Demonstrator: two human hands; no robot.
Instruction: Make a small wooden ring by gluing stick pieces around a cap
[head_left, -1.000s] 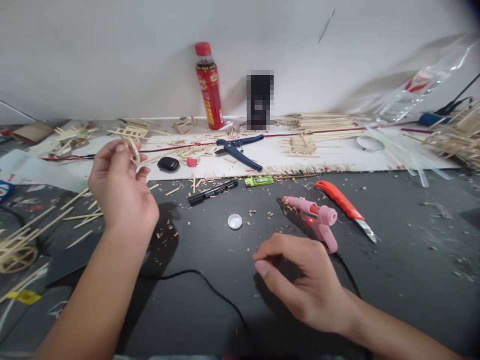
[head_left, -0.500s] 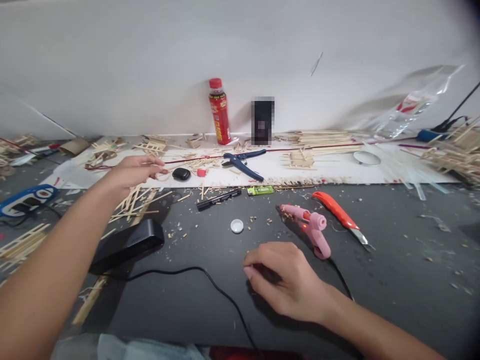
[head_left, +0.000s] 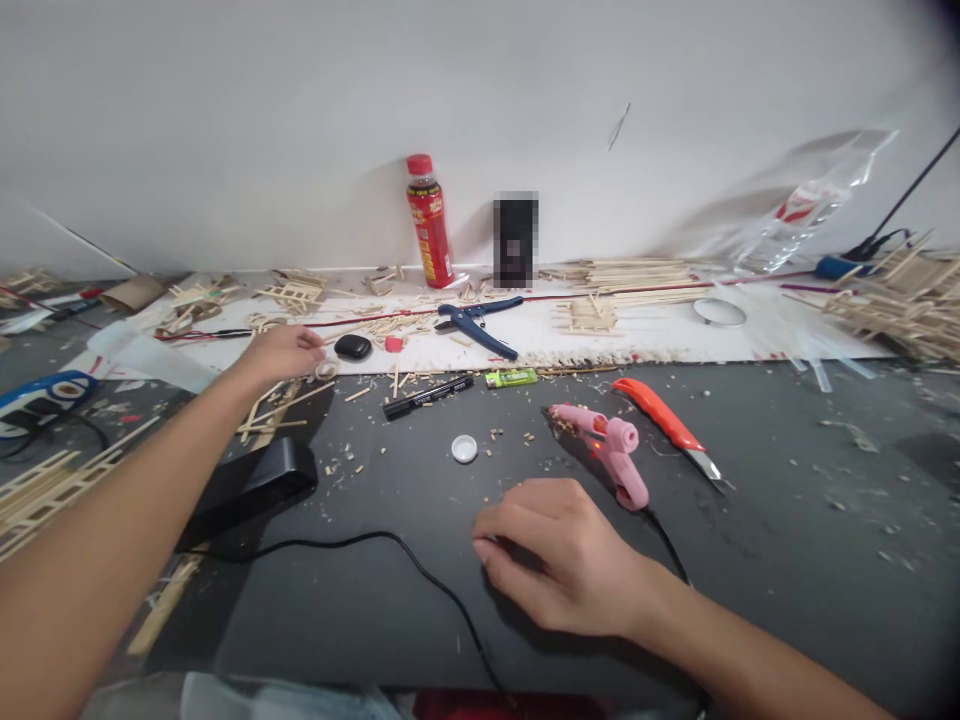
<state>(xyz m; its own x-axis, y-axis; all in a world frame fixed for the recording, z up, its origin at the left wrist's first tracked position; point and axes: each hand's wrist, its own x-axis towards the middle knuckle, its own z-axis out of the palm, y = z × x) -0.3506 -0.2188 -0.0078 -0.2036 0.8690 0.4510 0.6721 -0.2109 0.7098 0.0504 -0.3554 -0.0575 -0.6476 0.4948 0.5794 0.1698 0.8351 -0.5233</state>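
Note:
My left hand [head_left: 283,352] reaches over the edge of the white board, its fingers loosely bent and partly hidden by the hand itself. Just beside the fingertips is a small pale ring-shaped item [head_left: 325,370]. A black rounded case [head_left: 352,346] and a small red piece [head_left: 393,343] lie to the right of that hand. Near the front of the table rests my right hand [head_left: 555,555], thumb and forefinger tips pressed together; anything between them is too small to make out. Beyond it lie a pink glue gun [head_left: 611,445], a white cap [head_left: 464,449] and an orange-handled cutter [head_left: 664,420].
Blue cutting pliers [head_left: 480,328], a black marker [head_left: 427,397] and a green lighter [head_left: 511,377] lie mid-table. A red bottle [head_left: 430,225] stands by the wall. Wooden sticks [head_left: 637,272] are scattered about. A black device [head_left: 259,485] with a cable [head_left: 375,537] sits left.
My left hand has lowered slightly and its fingers have bent in from a more stretched pose. My right hand keeps its pinch. The whole view has shifted a little.

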